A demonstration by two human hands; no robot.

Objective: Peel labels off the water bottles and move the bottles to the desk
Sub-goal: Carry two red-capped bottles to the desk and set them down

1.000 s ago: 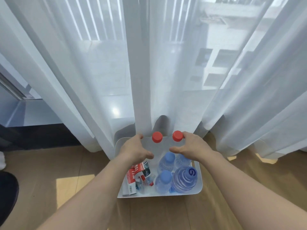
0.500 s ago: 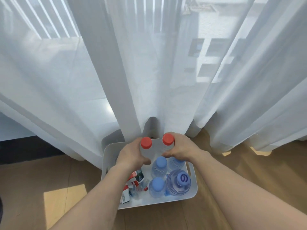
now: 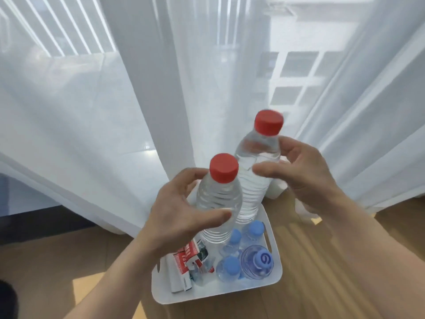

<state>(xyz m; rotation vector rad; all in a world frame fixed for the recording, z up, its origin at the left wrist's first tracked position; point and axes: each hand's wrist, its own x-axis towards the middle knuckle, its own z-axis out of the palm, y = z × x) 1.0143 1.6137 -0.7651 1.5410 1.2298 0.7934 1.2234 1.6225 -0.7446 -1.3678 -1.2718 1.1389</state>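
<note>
While a white bin sits on the floor below, one bare red-capped bottle is gripped by the left hand, another bottle by the right hand.

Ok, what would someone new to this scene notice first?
Two clear bottles with red caps are held up mid-frame: the near bottle in the left hand, the far bottle in the right hand. Below them a white bin on the wood floor holds blue-capped bottles and red labels. A sheer curtain fills the background.
</note>
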